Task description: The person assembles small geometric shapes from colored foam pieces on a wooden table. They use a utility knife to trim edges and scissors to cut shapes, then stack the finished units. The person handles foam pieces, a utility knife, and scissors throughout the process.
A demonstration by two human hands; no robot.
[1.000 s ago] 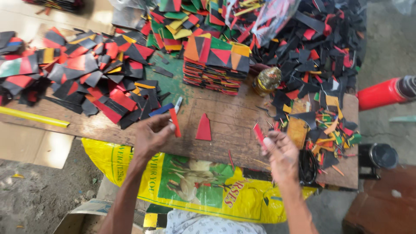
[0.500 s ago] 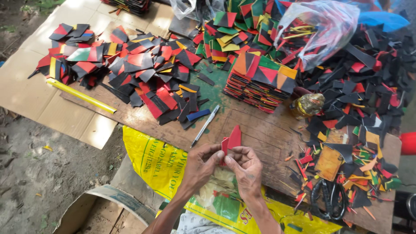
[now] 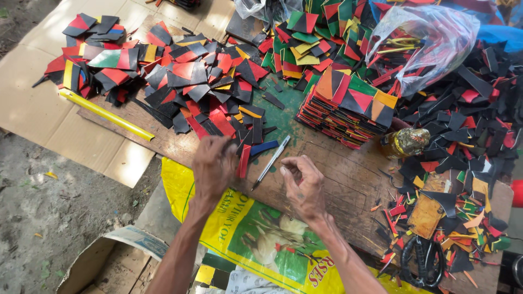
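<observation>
Here the wooden surface (image 3: 348,174) lies over cardboard (image 3: 32,109), with a yellow sack (image 3: 256,239) hanging off its near edge. A loose heap of red and black pieces (image 3: 185,81) covers the far left, and a neat stack (image 3: 348,109) stands at the middle beside a plastic bag (image 3: 430,43). A yellow ruler (image 3: 106,114) lies left of the heap. The left hand (image 3: 215,166) has its grip closed on a red strip (image 3: 243,161), held upright just over the surface. The right hand (image 3: 302,185) is curled, its grip narrow and holding nothing I can see. A pen (image 3: 271,160) lies between the hands.
</observation>
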